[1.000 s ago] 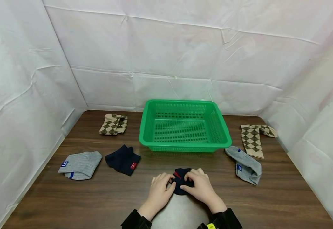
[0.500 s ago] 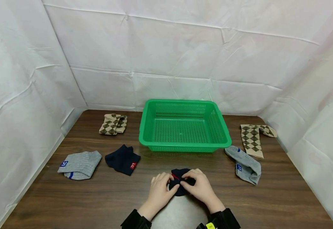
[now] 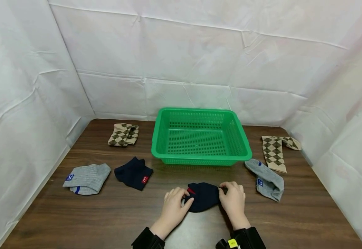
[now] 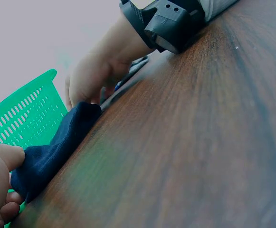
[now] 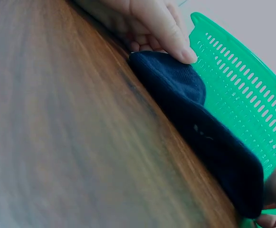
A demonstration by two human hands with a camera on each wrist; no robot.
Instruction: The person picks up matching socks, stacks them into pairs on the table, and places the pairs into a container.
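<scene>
A navy sock (image 3: 203, 197) with a red patch lies on the table between both hands, its near side bulging toward the person. My left hand (image 3: 175, 207) pinches its left end by the red patch, thumb and fingers curled at the edge. At the sock's right end, my right hand (image 3: 233, 202) pinches the tip between thumb and fingers. From the left wrist view, the sock (image 4: 57, 147) stretches from one hand to the other, low along the wood. The right wrist view shows the same sock (image 5: 199, 128) with a fold near the left thumb.
Behind the hands stands a green plastic basket (image 3: 201, 157). Left of it lie an argyle sock (image 3: 123, 135), another navy sock (image 3: 133, 173) and a grey sock (image 3: 88, 179). To the right are a grey sock (image 3: 266, 180) and an argyle sock (image 3: 274, 152). White sheeting (image 3: 184, 52) encloses the table.
My right hand has moved right from the sock's middle to its right end, and the sock now spreads wider and flatter. The left hand stays at the left end.
</scene>
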